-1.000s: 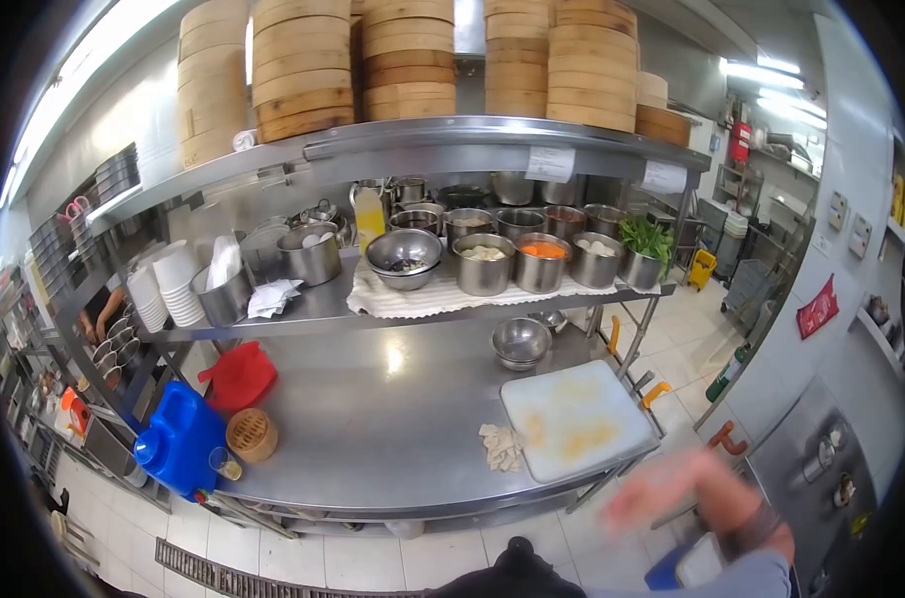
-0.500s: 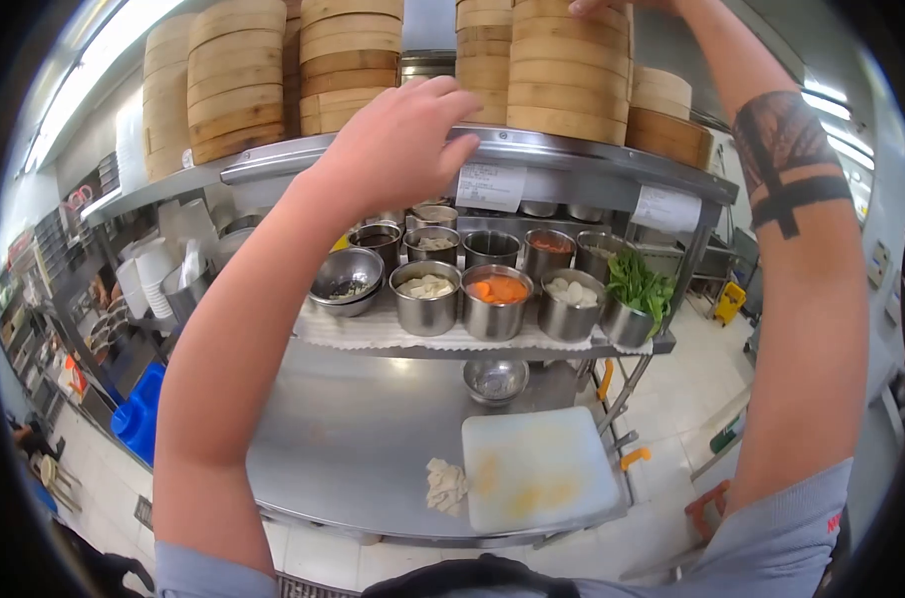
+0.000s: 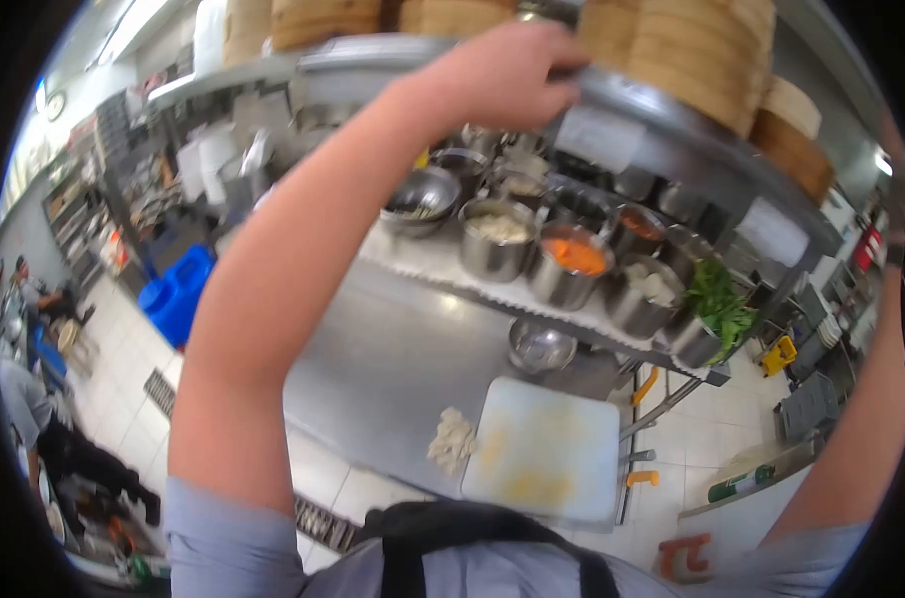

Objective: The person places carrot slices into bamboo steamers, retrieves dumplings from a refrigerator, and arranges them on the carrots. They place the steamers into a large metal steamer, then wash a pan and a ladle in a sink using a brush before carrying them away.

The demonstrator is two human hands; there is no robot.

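My left hand [image 3: 517, 75] is raised in front of the upper metal shelf [image 3: 373, 50], its fingers loosely bent and the thumb apart, with nothing visible in it. Stacked bamboo steamers [image 3: 696, 65] stand on that shelf, just right of the hand. My right forearm [image 3: 861, 399] rises along the right edge, and its hand is out of view. Under the shelf are steel pots, one with sliced carrots [image 3: 575, 256], one with pale pieces [image 3: 500, 227], one with white slices [image 3: 651, 284] and one with leafy greens [image 3: 719, 311].
Below, a steel counter [image 3: 392, 339] bears a stained white cutting board [image 3: 547, 448], a pale crumpled pile [image 3: 453, 440] and a metal bowl [image 3: 542, 346]. A blue container [image 3: 178, 297] stands at left. Other people [image 3: 59, 429] are at far left. A yellow bucket [image 3: 777, 355] is at right.
The view has turned and tilted, so the shelf slants down to the right. My right hand has left the steamer stack and passed out of view. My left hand stays raised before the shelf.
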